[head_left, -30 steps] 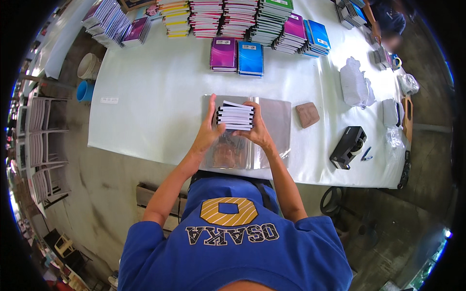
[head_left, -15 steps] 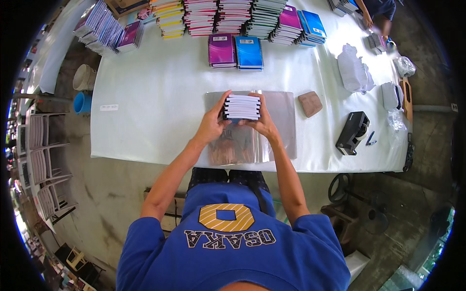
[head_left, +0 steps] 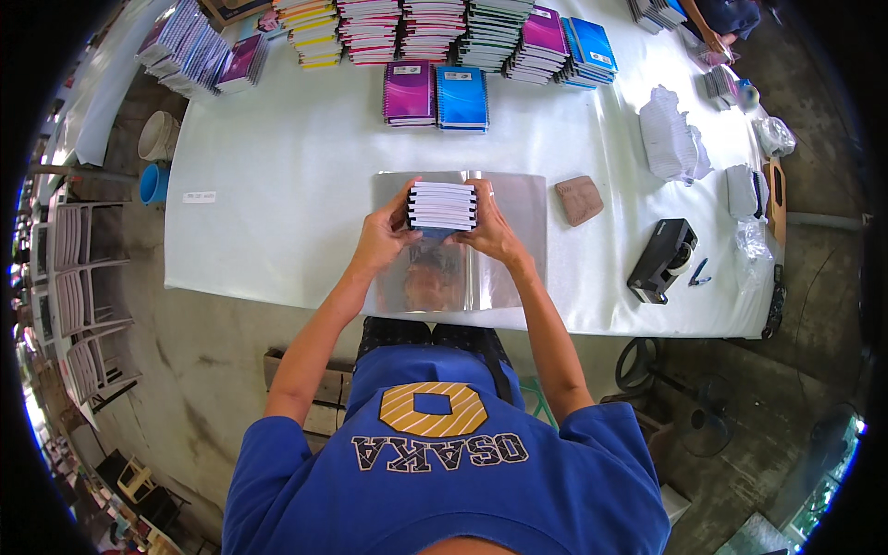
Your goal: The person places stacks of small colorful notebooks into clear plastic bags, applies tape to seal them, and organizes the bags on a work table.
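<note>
A small stack of notebooks (head_left: 442, 205), white page edges facing up at me and dark bindings at the sides, is held upright between my two hands. My left hand (head_left: 381, 231) is closed round its left side, thumb at the near lower edge. On the right side my right hand (head_left: 490, 227) grips it the same way, fingers along the far corner. A bluish cover shows at the near bottom of the stack. Beneath it lies a clear, shiny plastic sheet (head_left: 513, 250) on the white-covered table (head_left: 277, 222); whether the stack touches the sheet I cannot tell.
Beyond my hands stand a purple notebook stack (head_left: 409, 92) and a blue one (head_left: 462, 97), with taller coloured stacks (head_left: 435, 28) behind. To the right are a brown block (head_left: 579, 201), a black tape dispenser (head_left: 662, 260), a blue-handled cutter (head_left: 700, 272) and crumpled plastic (head_left: 673, 134). Another person's hand (head_left: 717, 42) shows far right.
The whole scene has shifted slightly left in the picture as my head moved. Both hands keep hold of the notebook stack over the sheet. The other person's hand has moved a little.
</note>
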Action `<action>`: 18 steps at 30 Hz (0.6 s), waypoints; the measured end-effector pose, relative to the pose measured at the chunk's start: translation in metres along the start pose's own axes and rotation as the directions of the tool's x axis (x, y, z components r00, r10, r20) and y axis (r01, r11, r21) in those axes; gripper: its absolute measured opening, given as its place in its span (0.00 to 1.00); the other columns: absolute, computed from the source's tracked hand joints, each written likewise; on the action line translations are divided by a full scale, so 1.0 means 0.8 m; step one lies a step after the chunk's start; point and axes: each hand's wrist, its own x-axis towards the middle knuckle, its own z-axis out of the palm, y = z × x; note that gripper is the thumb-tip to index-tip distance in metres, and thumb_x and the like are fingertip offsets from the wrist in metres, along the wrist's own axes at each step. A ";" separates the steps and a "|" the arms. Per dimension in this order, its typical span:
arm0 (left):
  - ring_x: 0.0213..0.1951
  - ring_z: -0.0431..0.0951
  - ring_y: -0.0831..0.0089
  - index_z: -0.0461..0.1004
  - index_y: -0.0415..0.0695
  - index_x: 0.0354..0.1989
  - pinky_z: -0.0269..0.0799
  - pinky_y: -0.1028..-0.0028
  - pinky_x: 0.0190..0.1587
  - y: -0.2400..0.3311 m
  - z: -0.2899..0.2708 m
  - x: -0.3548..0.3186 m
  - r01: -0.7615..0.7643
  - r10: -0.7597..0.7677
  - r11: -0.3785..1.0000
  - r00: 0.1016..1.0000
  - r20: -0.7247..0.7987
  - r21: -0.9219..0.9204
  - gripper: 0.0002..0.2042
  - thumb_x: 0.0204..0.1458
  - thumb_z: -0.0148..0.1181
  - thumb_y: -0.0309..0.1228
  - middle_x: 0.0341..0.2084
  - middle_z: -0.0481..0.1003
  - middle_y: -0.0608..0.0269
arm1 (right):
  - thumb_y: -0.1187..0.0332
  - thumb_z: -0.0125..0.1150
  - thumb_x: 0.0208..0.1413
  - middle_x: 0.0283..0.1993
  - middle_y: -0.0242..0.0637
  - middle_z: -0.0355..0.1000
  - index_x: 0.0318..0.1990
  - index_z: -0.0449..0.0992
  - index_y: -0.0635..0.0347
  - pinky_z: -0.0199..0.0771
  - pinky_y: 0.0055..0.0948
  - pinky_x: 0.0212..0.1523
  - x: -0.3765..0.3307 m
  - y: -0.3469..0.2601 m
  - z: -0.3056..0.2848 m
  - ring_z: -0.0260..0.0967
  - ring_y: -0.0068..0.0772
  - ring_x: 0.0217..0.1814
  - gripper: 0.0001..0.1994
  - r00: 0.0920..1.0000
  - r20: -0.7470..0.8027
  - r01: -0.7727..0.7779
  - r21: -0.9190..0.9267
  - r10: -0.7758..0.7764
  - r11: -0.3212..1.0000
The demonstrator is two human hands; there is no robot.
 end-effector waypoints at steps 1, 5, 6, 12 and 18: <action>0.58 0.68 0.74 0.57 0.55 0.69 0.69 0.78 0.54 0.000 0.000 0.001 -0.023 0.023 0.999 1.000 -0.003 0.033 0.45 0.40 0.54 0.03 0.58 0.67 0.66 | 0.68 0.81 0.29 0.54 0.45 0.58 0.57 0.54 0.56 0.64 0.43 0.58 0.001 0.000 -0.001 0.58 0.53 0.58 0.47 1.000 0.000 0.002 0.000 -0.002 1.000; 0.57 0.69 0.75 0.57 0.56 0.69 0.70 0.78 0.52 0.002 0.002 0.000 0.018 -0.016 0.996 0.999 -0.028 0.089 0.45 0.40 0.54 0.03 0.58 0.68 0.66 | 0.67 0.82 0.29 0.53 0.45 0.59 0.57 0.55 0.58 0.65 0.43 0.57 0.002 0.000 -0.005 0.60 0.52 0.57 0.46 1.000 0.010 0.008 0.031 -0.008 0.999; 0.57 0.69 0.75 0.57 0.56 0.69 0.70 0.78 0.52 0.005 0.005 -0.002 0.020 -0.018 0.996 0.999 -0.030 0.089 0.45 0.40 0.54 0.03 0.58 0.68 0.66 | 0.67 0.82 0.28 0.53 0.45 0.59 0.56 0.56 0.59 0.66 0.42 0.57 0.002 -0.003 -0.007 0.60 0.52 0.56 0.46 0.999 0.023 -0.032 0.047 0.031 0.998; 0.54 0.70 0.76 0.55 0.54 0.69 0.71 0.76 0.49 -0.006 0.012 -0.002 -0.058 0.069 0.986 0.995 -0.073 0.154 0.44 0.42 0.56 0.05 0.55 0.70 0.65 | 0.66 0.81 0.32 0.51 0.44 0.67 0.59 0.58 0.60 0.67 0.38 0.56 -0.004 0.012 -0.003 0.65 0.45 0.55 0.45 0.998 -0.039 0.040 0.037 -0.039 0.999; 0.50 0.74 0.71 0.61 0.37 0.63 0.69 0.71 0.52 0.053 0.025 0.005 0.121 -0.134 0.982 0.988 0.081 0.146 0.29 0.50 0.61 0.22 0.51 0.73 0.58 | 0.57 0.76 0.39 0.51 0.44 0.70 0.58 0.65 0.68 0.64 0.35 0.56 -0.019 -0.026 -0.040 0.66 0.37 0.55 0.40 0.939 0.091 -0.339 0.419 0.333 0.842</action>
